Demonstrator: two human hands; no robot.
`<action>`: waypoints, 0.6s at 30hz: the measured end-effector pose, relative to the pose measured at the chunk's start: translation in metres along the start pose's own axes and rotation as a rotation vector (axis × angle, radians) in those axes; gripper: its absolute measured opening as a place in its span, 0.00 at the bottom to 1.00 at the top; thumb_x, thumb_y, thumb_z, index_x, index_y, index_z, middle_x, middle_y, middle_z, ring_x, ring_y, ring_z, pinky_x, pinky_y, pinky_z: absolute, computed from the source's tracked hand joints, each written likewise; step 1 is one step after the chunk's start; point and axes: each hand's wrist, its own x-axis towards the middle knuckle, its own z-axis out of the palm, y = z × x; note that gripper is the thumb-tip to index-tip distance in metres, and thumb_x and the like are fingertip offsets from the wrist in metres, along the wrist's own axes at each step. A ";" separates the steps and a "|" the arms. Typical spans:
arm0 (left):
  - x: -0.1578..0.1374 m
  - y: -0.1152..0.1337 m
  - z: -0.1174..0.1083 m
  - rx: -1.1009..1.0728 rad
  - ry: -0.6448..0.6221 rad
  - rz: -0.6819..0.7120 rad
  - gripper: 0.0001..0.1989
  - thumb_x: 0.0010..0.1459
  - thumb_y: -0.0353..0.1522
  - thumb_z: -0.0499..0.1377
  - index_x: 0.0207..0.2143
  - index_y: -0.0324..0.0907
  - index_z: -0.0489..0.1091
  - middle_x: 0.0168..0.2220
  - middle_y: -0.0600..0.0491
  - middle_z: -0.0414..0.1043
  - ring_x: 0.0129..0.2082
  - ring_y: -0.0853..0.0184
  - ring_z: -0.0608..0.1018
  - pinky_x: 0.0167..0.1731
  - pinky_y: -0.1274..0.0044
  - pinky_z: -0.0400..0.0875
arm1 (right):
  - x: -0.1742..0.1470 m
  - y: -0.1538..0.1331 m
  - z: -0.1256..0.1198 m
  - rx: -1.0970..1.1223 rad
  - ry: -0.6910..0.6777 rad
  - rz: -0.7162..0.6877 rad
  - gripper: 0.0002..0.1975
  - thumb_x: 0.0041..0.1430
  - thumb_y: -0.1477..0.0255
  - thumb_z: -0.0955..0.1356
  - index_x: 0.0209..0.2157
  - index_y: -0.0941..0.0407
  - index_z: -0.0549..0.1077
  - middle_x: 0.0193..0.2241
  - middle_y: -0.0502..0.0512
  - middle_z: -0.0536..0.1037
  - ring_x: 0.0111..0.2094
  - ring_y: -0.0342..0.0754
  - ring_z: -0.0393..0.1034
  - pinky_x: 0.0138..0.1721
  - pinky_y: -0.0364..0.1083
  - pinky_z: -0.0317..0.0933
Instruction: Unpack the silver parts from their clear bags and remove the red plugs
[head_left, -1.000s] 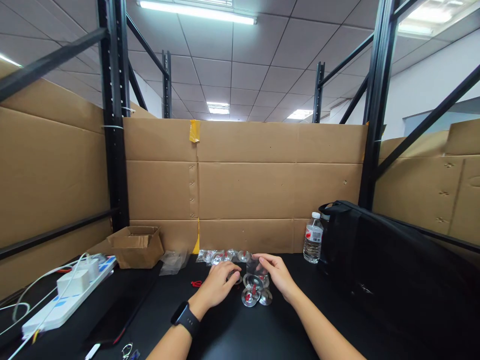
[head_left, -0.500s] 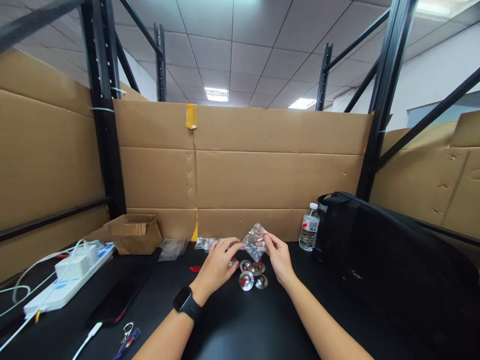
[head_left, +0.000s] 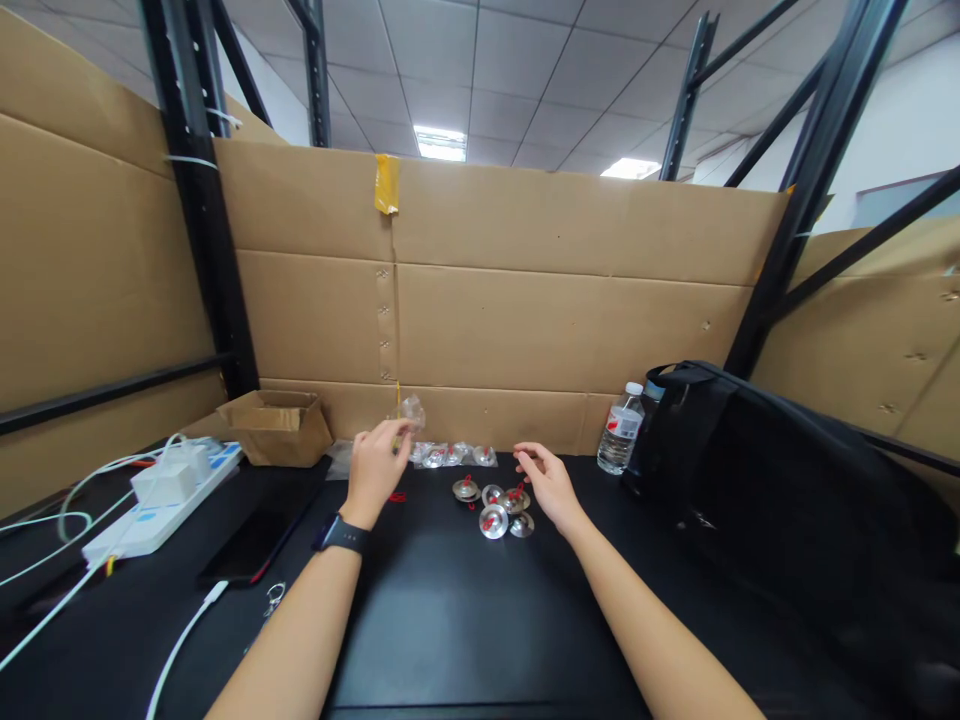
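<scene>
My left hand (head_left: 377,465), with a dark watch on its wrist, is raised at the back of the table and pinches a crumpled clear plastic bag (head_left: 412,410). My right hand (head_left: 550,482) hovers just right of a small pile of finger cymbals (head_left: 493,521), its fingers loosely bent and apart with nothing seen in them. The silver cymbals have red cords; one pair (head_left: 466,489) lies slightly left of the others. Behind them, several more cymbals in clear packets (head_left: 454,455) form a row. A red cord (head_left: 397,497) lies beside my left hand.
At the left are a brown cardboard box (head_left: 277,428), a white power strip (head_left: 161,505) with cables, a dark phone (head_left: 247,545) and a key ring (head_left: 274,598). A water bottle (head_left: 620,430) and a large black bag (head_left: 780,510) stand at the right. Cardboard walls enclose the table.
The clear plastic bag has passed from my right hand to my left, which has moved left and back with it. My right hand has let go and stays near the cymbals. The view has shifted.
</scene>
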 end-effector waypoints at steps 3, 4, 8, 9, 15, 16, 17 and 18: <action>0.003 -0.011 0.001 -0.320 0.001 -0.177 0.12 0.60 0.40 0.60 0.40 0.42 0.73 0.39 0.48 0.80 0.39 0.61 0.82 0.45 0.70 0.73 | -0.003 0.003 0.007 -0.003 -0.034 -0.019 0.18 0.59 0.59 0.69 0.45 0.57 0.75 0.42 0.59 0.78 0.35 0.48 0.73 0.34 0.46 0.67; 0.002 -0.007 0.003 -0.452 -0.027 -0.230 0.13 0.58 0.41 0.61 0.39 0.41 0.71 0.38 0.48 0.80 0.38 0.61 0.82 0.43 0.70 0.75 | -0.005 0.001 0.010 0.012 -0.058 -0.024 0.18 0.58 0.60 0.70 0.46 0.56 0.75 0.44 0.59 0.77 0.36 0.48 0.73 0.34 0.45 0.68; -0.007 0.028 0.018 -0.888 -0.371 -0.329 0.12 0.56 0.39 0.63 0.35 0.41 0.65 0.37 0.48 0.81 0.38 0.62 0.83 0.44 0.70 0.75 | -0.013 -0.010 0.016 0.133 -0.187 -0.037 0.30 0.52 0.64 0.75 0.57 0.52 0.69 0.55 0.61 0.73 0.48 0.51 0.73 0.41 0.46 0.69; -0.011 0.037 0.022 -0.948 -0.469 -0.331 0.11 0.56 0.37 0.62 0.34 0.42 0.63 0.37 0.48 0.81 0.38 0.62 0.83 0.44 0.70 0.75 | -0.014 -0.013 0.016 0.161 -0.213 -0.057 0.35 0.51 0.65 0.76 0.60 0.50 0.66 0.58 0.61 0.71 0.52 0.53 0.71 0.44 0.47 0.69; -0.032 0.062 0.039 -0.979 -0.723 -0.299 0.12 0.61 0.35 0.58 0.46 0.42 0.63 0.31 0.53 0.79 0.30 0.67 0.81 0.37 0.74 0.73 | -0.018 -0.022 0.011 0.075 -0.352 -0.059 0.23 0.51 0.63 0.76 0.49 0.55 0.77 0.39 0.57 0.81 0.40 0.51 0.75 0.41 0.47 0.68; -0.033 0.062 0.040 -0.965 -0.692 -0.309 0.16 0.62 0.37 0.58 0.51 0.43 0.61 0.32 0.54 0.78 0.29 0.68 0.80 0.36 0.75 0.72 | -0.019 -0.022 0.012 0.099 -0.346 -0.029 0.22 0.53 0.63 0.76 0.49 0.55 0.76 0.34 0.54 0.80 0.35 0.49 0.75 0.38 0.46 0.67; -0.033 0.062 0.042 -0.951 -0.651 -0.325 0.20 0.63 0.38 0.57 0.55 0.44 0.59 0.33 0.54 0.78 0.29 0.69 0.79 0.35 0.75 0.72 | -0.020 -0.022 0.014 0.138 -0.327 -0.003 0.23 0.54 0.63 0.75 0.50 0.54 0.75 0.32 0.52 0.80 0.31 0.47 0.74 0.35 0.45 0.67; -0.034 0.061 0.043 -0.941 -0.611 -0.343 0.24 0.64 0.40 0.57 0.59 0.44 0.56 0.34 0.54 0.78 0.29 0.69 0.79 0.35 0.76 0.72 | -0.021 -0.022 0.015 0.177 -0.301 0.014 0.24 0.54 0.63 0.75 0.52 0.53 0.73 0.31 0.51 0.79 0.29 0.46 0.73 0.33 0.44 0.66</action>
